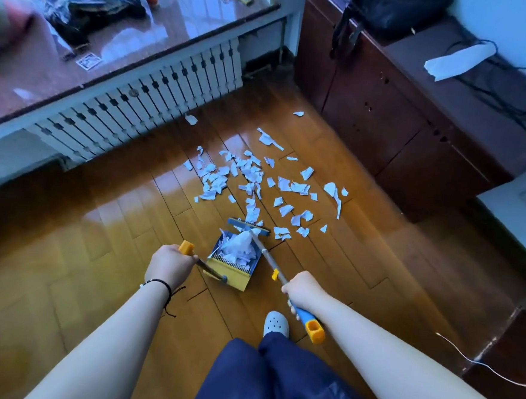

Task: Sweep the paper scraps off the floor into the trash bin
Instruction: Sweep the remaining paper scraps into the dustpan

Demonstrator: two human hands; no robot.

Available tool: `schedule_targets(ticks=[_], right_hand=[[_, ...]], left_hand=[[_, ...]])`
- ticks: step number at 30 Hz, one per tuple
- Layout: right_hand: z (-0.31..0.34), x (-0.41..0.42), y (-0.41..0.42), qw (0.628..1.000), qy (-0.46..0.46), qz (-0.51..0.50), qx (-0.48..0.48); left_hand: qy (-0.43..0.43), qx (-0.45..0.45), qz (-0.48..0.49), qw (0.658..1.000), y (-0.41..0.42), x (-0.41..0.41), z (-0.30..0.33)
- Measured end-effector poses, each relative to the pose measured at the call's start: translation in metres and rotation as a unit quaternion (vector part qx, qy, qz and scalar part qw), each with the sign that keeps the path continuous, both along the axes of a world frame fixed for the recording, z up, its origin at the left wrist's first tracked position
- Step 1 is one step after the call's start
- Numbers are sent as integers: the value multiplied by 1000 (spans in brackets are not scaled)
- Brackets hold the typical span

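Observation:
Several white paper scraps (250, 179) lie scattered on the glossy wooden floor (98, 219) ahead of me. A yellow and blue dustpan (230, 273) stands on the floor with a heap of scraps (239, 247) inside it. My left hand (170, 263) grips the dustpan's handle near its yellow end. My right hand (302, 289) holds the broom's metal shaft above its blue and yellow grip (312, 324). The blue broom head (247, 224) rests at the dustpan's mouth, touching the nearest scraps. No trash bin shows.
A white radiator cover (144, 103) under a wide sill bounds the far left. A dark wooden cabinet (400, 125) stands on the right with cables and a black bag on top. My foot in a white clog (275, 323) is near the broom. A thin wire (477, 362) crosses the floor at right.

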State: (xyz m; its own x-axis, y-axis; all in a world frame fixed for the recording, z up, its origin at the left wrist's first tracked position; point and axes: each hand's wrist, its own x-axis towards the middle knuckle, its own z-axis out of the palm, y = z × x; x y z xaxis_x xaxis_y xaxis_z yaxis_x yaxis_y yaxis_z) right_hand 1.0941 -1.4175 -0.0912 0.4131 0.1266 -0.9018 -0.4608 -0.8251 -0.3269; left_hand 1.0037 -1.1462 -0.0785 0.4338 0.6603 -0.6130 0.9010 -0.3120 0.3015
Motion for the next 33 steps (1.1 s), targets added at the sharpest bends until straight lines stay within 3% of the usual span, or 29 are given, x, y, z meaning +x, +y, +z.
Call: schedule_targets(ticks=[12, 22, 25, 33], right_hand=[[-32, 81, 53, 998, -17, -59, -28], [-18, 53, 72, 999, 28, 25, -2], [-7, 50, 65, 998, 62, 3, -10], [5, 39, 55, 998, 32, -45, -7]], left_hand=[[4, 22, -57, 998, 18, 56, -3], [11, 12, -90, 996, 45, 77, -6], [6, 1, -91, 996, 52, 75, -4], [10, 3, -134, 991, 65, 60, 7]])
